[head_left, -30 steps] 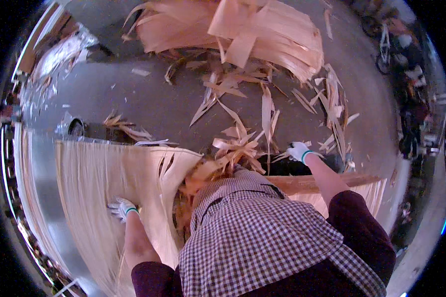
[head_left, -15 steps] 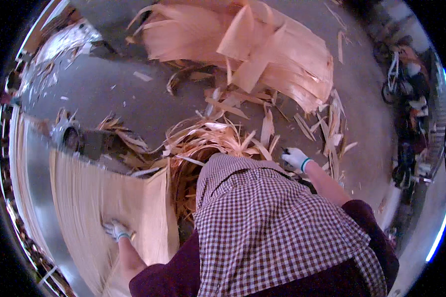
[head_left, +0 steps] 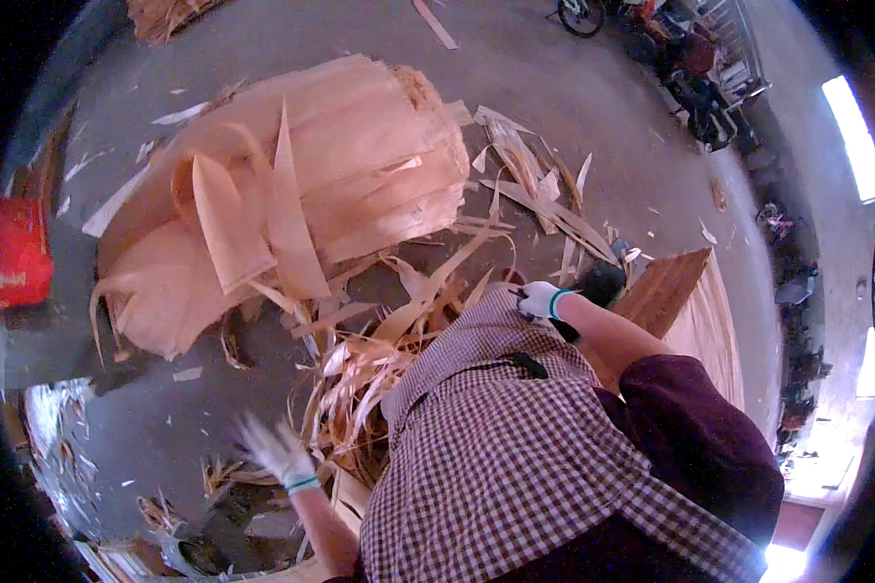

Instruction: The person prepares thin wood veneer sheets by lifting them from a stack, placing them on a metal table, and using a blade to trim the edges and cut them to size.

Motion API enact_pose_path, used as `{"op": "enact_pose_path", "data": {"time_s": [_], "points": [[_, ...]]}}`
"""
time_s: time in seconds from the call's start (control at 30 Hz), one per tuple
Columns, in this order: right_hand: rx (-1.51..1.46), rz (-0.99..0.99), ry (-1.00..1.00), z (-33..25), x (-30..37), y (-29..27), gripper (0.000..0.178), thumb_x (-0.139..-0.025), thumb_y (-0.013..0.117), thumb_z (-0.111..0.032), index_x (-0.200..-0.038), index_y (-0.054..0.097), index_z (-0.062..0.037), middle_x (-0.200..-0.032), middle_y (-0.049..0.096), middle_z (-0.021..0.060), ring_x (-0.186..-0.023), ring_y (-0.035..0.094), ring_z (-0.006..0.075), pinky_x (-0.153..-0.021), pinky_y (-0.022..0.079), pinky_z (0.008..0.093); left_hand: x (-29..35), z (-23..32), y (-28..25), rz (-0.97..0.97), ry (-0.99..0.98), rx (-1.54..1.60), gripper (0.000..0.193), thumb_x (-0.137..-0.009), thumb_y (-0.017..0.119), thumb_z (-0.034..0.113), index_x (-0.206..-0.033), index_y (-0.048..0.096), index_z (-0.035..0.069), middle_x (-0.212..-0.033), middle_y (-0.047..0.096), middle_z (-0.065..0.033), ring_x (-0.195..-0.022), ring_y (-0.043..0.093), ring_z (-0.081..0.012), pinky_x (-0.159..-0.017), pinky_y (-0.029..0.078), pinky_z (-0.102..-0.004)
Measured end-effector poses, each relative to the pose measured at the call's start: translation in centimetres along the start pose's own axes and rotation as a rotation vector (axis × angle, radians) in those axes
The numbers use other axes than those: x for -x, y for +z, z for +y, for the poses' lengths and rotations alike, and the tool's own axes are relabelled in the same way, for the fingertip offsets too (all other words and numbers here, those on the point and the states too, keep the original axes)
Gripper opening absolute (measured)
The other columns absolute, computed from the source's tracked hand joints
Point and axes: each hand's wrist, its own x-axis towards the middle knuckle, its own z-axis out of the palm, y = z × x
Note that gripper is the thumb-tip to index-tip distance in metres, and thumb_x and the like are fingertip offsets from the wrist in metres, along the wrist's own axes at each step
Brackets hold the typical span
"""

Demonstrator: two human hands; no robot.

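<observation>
My left hand (head_left: 277, 454), in a white glove with a green cuff edge, is raised beside the heap of wood strips (head_left: 350, 379). Its fingers are motion-blurred but look spread, with nothing in them. The gloved right hand (head_left: 542, 299) is closed in front of my checked apron (head_left: 515, 437), and a small dark object (head_left: 520, 293) pokes out of it; most of that is hidden. Beyond the heap lies a large pile of thin wood veneer sheets (head_left: 360, 146), with loose curled pieces on top.
A stack of wood sheets (head_left: 710, 330) stands to my right. Scattered strips (head_left: 544, 194) litter the grey floor (head_left: 515, 68). At far left is a red object (head_left: 17, 253). Bicycles and other items (head_left: 700, 87) line the far right side.
My view has swung to the right. My left hand has come off the pale veneer sheets on the left and is now in the air. The right hand stays closed, now closer against the apron.
</observation>
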Motion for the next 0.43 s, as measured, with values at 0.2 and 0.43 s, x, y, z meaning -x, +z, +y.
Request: {"op": "enact_pose_path", "data": {"time_s": [0.2,0.43], "points": [[-0.244,0.003,-0.067,10.6,-5.4,-6.3,0.043,-0.085,0.05,-0.028,-0.114,0.057,0.0029,-0.1,0.064,0.0215,-0.094,0.062,0.0343,-0.081,0.049,0.0406,-1.2,15.7,2.2,-0.062,0.023,0.273,0.053,-0.087,0.049,0.018,-0.137,0.037,0.004,-0.146,0.033,-0.0147,-0.136,0.024,-0.0377,-0.111,0.01,-0.0547],[-0.424,0.131,-0.071,36.9,-7.9,-11.1,0.033,-0.082,0.056,-0.026,-0.1,0.062,0.0008,-0.077,0.062,0.0167,-0.071,0.061,0.0272,-0.064,0.049,0.037,13.1,25.3,6.7,-0.242,-0.507,0.446,0.048,-0.091,0.05,0.02,-0.133,0.043,-0.002,-0.138,0.043,-0.0176,-0.127,0.04,-0.0315,-0.108,0.027,-0.0384]]}}
